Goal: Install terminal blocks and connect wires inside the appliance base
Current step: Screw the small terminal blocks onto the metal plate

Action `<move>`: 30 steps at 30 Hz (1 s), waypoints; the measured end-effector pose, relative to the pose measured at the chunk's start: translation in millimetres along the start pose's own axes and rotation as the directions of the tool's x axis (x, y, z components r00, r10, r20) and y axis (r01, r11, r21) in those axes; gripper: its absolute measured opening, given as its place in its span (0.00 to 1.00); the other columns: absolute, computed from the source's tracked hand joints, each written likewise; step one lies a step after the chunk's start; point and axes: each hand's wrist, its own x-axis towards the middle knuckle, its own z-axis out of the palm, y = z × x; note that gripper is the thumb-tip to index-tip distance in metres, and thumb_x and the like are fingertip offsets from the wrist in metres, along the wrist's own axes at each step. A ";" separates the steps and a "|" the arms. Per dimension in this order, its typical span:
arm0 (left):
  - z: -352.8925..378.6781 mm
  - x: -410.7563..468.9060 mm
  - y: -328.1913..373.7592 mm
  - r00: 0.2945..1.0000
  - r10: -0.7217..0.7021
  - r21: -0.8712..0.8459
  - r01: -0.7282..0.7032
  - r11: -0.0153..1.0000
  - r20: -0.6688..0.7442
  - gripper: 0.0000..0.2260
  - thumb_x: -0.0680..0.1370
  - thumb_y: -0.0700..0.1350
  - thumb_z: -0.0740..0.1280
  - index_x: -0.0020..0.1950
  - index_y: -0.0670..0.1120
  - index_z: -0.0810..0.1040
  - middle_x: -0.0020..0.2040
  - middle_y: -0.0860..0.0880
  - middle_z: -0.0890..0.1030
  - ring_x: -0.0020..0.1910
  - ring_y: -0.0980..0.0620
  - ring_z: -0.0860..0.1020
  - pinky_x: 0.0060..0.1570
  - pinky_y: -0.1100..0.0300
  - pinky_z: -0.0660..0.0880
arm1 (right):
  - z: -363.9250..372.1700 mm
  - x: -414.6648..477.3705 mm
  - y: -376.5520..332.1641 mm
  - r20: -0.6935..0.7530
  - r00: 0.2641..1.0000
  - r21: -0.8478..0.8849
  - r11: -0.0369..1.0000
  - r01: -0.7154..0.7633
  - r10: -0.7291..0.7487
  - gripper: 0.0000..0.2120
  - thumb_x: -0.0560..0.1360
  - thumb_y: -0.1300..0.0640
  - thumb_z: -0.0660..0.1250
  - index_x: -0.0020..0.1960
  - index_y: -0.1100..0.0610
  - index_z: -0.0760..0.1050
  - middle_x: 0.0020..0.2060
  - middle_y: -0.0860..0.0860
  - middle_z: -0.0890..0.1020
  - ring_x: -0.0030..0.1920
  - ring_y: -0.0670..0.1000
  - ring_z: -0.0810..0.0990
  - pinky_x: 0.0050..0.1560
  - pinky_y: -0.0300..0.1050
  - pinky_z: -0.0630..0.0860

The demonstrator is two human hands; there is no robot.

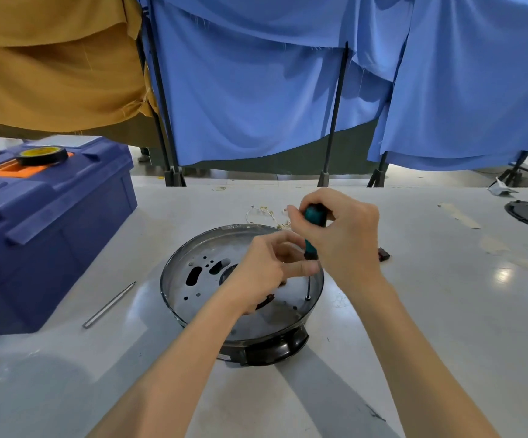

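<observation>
Screwdriver [314, 215] handle is gripped by the right hand [343, 230]; the shaft is pinched by the left hand [261, 271]. Tip is set at four o'clock inside the appliance base [175, 281].

Left hand [262, 275], right hand [349, 237], bare forearms [414, 343]

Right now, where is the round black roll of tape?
In the head view, the round black roll of tape sits on the lid of the blue plastic toolbox, far left on the table, left of the round metal appliance base.
</observation>
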 end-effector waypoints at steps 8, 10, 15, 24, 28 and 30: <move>3.1 -6.1 6.8 0.998 0.021 -0.004 -0.021 1.000 0.064 0.07 0.75 0.50 0.70 0.53 0.52 0.80 0.45 0.48 0.85 0.46 0.51 0.83 0.45 0.55 0.70 | 9.8 4.8 0.5 -0.119 0.993 -0.120 0.993 -0.005 -0.009 0.22 0.75 0.48 0.70 0.31 0.63 0.76 0.23 0.53 0.75 0.24 0.54 0.71 0.28 0.49 0.71; 3.0 -6.5 5.8 0.997 0.017 -0.017 -0.016 1.000 0.074 0.06 0.80 0.45 0.66 0.55 0.49 0.80 0.44 0.49 0.86 0.45 0.56 0.83 0.42 0.64 0.74 | -2.5 10.3 7.2 0.091 0.988 -0.007 0.992 -0.129 0.129 0.20 0.78 0.47 0.65 0.36 0.60 0.81 0.28 0.50 0.81 0.31 0.51 0.79 0.37 0.50 0.78; 1.5 -5.0 4.2 0.995 -0.023 -0.025 0.026 0.999 0.100 0.10 0.82 0.43 0.60 0.57 0.48 0.80 0.45 0.50 0.86 0.49 0.59 0.83 0.42 0.67 0.75 | -24.3 10.8 16.6 0.395 0.903 0.301 0.905 -0.302 0.169 0.08 0.75 0.59 0.70 0.54 0.57 0.81 0.44 0.49 0.85 0.41 0.43 0.86 0.43 0.33 0.80; 7.1 -5.0 3.1 0.994 0.054 -0.095 -0.046 0.994 0.091 0.06 0.79 0.45 0.67 0.55 0.50 0.78 0.45 0.48 0.86 0.43 0.61 0.83 0.38 0.77 0.72 | 12.7 -2.3 4.5 -0.201 0.974 -0.120 0.985 -0.128 0.102 0.14 0.72 0.56 0.74 0.33 0.61 0.74 0.24 0.49 0.71 0.25 0.51 0.67 0.31 0.34 0.65; 4.5 -6.9 2.3 0.993 0.042 -0.109 -0.030 0.994 0.111 0.08 0.81 0.44 0.64 0.57 0.53 0.78 0.46 0.47 0.86 0.47 0.55 0.84 0.43 0.68 0.74 | 7.2 2.6 0.0 -0.033 0.995 -0.148 0.984 -0.097 0.093 0.19 0.76 0.47 0.67 0.34 0.60 0.75 0.25 0.50 0.75 0.26 0.52 0.72 0.42 0.49 0.78; 3.5 -6.2 2.2 0.991 0.020 -0.094 -0.007 0.996 0.135 0.09 0.82 0.43 0.61 0.59 0.49 0.77 0.46 0.47 0.86 0.48 0.54 0.84 0.45 0.62 0.72 | -5.0 8.2 0.8 0.111 0.984 -0.061 0.989 -0.135 0.141 0.13 0.78 0.48 0.64 0.44 0.56 0.81 0.36 0.44 0.81 0.35 0.46 0.79 0.65 0.54 0.72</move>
